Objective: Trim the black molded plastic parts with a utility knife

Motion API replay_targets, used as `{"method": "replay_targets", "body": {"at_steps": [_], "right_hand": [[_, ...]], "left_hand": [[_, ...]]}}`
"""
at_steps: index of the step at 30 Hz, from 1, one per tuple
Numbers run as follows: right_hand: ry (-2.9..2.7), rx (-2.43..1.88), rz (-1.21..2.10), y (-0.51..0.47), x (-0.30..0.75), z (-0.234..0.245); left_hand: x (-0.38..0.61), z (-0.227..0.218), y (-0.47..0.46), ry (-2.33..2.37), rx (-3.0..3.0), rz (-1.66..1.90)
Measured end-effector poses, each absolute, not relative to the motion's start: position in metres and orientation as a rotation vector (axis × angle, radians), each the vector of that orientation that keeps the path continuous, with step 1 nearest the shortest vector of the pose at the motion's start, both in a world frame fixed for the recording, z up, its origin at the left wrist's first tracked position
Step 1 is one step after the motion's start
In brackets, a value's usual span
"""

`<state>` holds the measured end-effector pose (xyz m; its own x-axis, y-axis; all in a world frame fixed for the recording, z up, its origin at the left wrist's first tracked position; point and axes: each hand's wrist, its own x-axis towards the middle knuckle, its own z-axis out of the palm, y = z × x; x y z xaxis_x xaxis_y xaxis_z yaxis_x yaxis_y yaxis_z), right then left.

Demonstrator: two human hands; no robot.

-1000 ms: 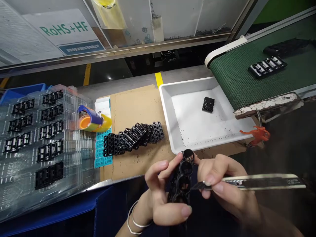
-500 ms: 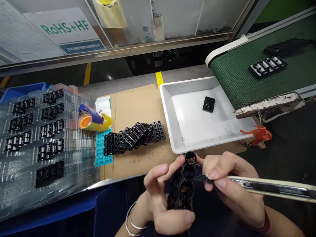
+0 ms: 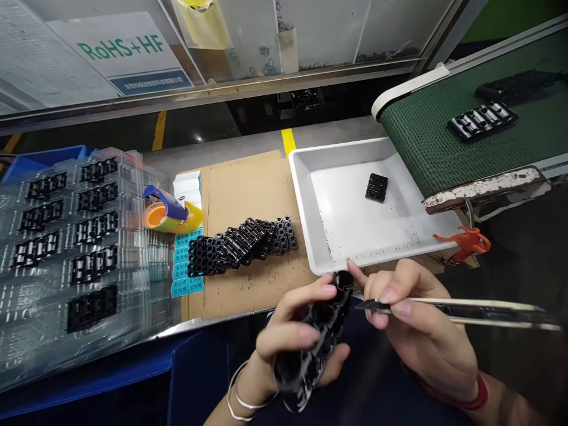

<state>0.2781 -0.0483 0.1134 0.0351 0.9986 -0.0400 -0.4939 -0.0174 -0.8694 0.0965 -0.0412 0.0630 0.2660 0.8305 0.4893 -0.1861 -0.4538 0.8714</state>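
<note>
The black plastic part (image 3: 313, 349) with round holes is in the air, just in front of the white tray (image 3: 310, 201), and its lower end is a little blurred. The left hand (image 3: 290, 337) is clenched around this part, with the fingers wrapped over it. The right hand (image 3: 421, 337) grasps a utility knife (image 3: 492, 311) between thumb and fingers, and the small blade (image 3: 373, 305) points at the upper end of the part. I cannot tell if the blade is touching it. To work well, it seems good to keep the part firm in one hand and bring the blade slowly near its edge, with the fingers away from the cutting line.

Beyond the hands, a pile of black parts (image 3: 239, 248) lies on a cardboard sheet (image 3: 248, 189). One black part (image 3: 377, 187) sits in the tray. At the left is a clear plastic tray (image 3: 26, 319) with rows of black parts, and a roll of tape (image 3: 171, 216) stands beside blue labels (image 3: 186, 266). Another part lies on a green conveyor belt (image 3: 444, 148).
</note>
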Motion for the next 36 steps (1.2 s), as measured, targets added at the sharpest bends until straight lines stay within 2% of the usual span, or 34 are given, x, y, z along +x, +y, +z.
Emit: {"method": "replay_targets", "body": {"at_steps": [9,18,36], "right_hand": [[-1.431,-1.030,1.127,-0.048,0.272,0.128],[-1.788,-1.100,0.932,-0.041,0.274,0.136],[-1.820,-1.093,0.906,-0.036,0.269,0.139]], "left_hand": [[0.095,0.068,-0.031,0.615,1.402,1.129],[0.089,0.074,-0.027,0.672,1.472,1.061],[0.089,0.067,-0.032,0.776,1.545,1.193]]}}
